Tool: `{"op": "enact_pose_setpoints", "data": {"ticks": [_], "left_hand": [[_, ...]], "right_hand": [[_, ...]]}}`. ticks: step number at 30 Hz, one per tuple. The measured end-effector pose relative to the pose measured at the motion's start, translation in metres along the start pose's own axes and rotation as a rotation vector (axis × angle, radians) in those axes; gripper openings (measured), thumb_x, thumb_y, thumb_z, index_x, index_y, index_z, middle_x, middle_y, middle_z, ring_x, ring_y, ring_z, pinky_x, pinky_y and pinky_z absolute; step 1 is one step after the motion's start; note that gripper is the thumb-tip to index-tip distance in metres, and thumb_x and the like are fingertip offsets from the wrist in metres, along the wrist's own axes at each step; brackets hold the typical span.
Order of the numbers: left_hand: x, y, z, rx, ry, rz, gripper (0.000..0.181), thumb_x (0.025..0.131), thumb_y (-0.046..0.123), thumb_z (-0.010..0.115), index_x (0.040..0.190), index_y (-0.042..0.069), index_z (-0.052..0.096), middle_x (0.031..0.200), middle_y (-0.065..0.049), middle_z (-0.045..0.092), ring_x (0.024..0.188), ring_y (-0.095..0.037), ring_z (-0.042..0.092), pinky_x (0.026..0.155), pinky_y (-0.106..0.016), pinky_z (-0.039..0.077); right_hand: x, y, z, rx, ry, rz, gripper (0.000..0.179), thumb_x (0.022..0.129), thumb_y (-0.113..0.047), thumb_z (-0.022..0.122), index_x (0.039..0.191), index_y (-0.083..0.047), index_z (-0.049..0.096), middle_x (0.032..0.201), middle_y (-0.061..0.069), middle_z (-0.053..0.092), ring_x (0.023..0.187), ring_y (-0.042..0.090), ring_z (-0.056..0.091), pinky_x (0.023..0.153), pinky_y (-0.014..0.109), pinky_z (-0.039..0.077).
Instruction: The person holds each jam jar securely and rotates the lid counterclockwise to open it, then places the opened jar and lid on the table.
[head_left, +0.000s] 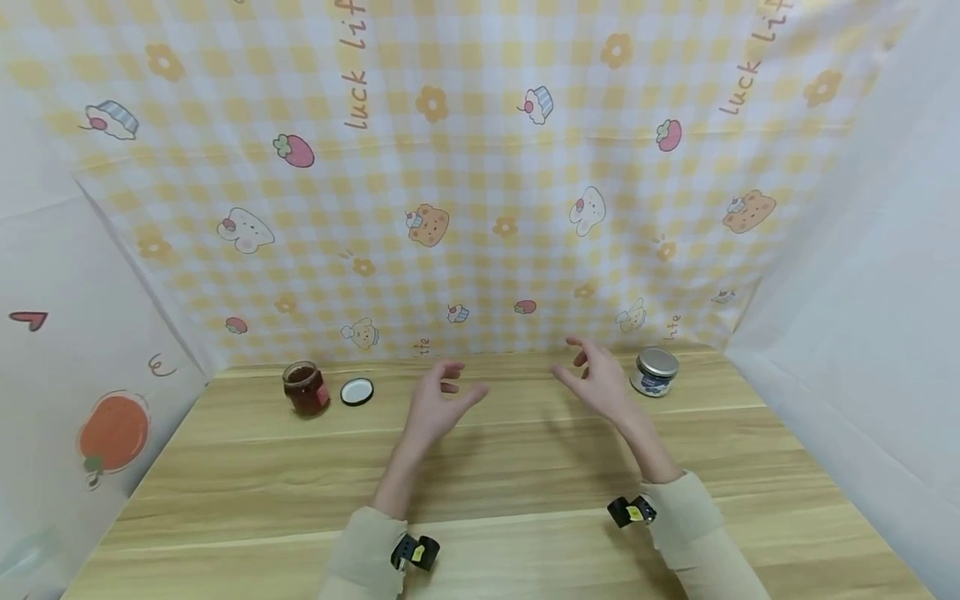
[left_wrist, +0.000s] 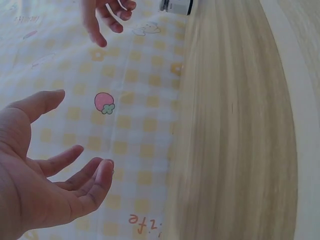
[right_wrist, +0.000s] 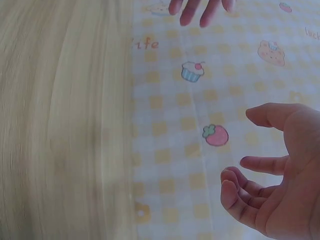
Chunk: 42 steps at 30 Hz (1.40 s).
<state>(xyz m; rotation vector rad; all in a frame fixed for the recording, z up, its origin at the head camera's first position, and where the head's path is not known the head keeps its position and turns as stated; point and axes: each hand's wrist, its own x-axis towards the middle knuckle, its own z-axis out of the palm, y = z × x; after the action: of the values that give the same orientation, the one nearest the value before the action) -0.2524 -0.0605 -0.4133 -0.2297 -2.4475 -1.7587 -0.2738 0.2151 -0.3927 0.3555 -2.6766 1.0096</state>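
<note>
My left hand (head_left: 437, 406) hovers over the table with loosely bent fingers and holds nothing. Across from it, my right hand (head_left: 600, 385) is likewise raised, its fingers loosely bent and nothing between them. Left of the left hand lies a round white lid (head_left: 357, 392) with a dark rim. Beside that lid stands a glass jar (head_left: 306, 390) without a lid, with dark red content. A second jar (head_left: 654, 372), with a silver lid on and a blue and white label, stands just right of the right hand. The left wrist view shows part of this jar (left_wrist: 176, 6) at its top edge.
The wooden table (head_left: 510, 475) reaches back to a yellow checked cloth (head_left: 480, 183) that hangs as a wall. White sheets (head_left: 862, 333) hang at both sides. A small black camera sits on each wrist.
</note>
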Motion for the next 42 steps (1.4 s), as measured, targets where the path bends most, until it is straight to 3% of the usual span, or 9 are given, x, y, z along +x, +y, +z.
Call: {"op": "enact_pose_setpoints", "data": {"ticks": [21, 34, 42], "left_hand": [[0.011, 0.000, 0.024, -0.014, -0.055, -0.021, 0.060, 0.088, 0.034, 0.079, 0.135, 0.004, 0.057, 0.130, -0.017, 0.058, 0.113, -0.038, 0.057, 0.087, -0.046, 0.052], [0.015, 0.001, 0.046, -0.028, -0.106, -0.018, 0.063, 0.087, 0.036, 0.079, 0.137, 0.004, 0.055, 0.130, -0.018, 0.057, 0.111, -0.037, 0.058, 0.087, -0.046, 0.052], [0.018, 0.001, 0.058, -0.025, -0.143, -0.019, 0.064, 0.087, 0.035, 0.079, 0.138, 0.004, 0.054, 0.131, -0.019, 0.056, 0.111, -0.035, 0.058, 0.087, -0.045, 0.052]], "right_hand": [[-0.007, 0.042, -0.027, -0.105, 0.008, 0.068, 0.066, 0.097, -0.041, 0.066, 0.143, 0.003, 0.048, 0.112, 0.027, 0.061, 0.100, 0.039, 0.058, 0.078, 0.051, 0.050], [-0.008, 0.064, -0.041, -0.132, 0.001, 0.101, 0.068, 0.098, -0.038, 0.065, 0.143, 0.007, 0.043, 0.110, 0.032, 0.061, 0.096, 0.042, 0.060, 0.076, 0.053, 0.051], [-0.008, 0.079, -0.046, -0.153, 0.010, 0.123, 0.067, 0.097, -0.034, 0.067, 0.143, 0.010, 0.043, 0.099, 0.026, 0.061, 0.098, 0.042, 0.056, 0.083, 0.056, 0.047]]}}
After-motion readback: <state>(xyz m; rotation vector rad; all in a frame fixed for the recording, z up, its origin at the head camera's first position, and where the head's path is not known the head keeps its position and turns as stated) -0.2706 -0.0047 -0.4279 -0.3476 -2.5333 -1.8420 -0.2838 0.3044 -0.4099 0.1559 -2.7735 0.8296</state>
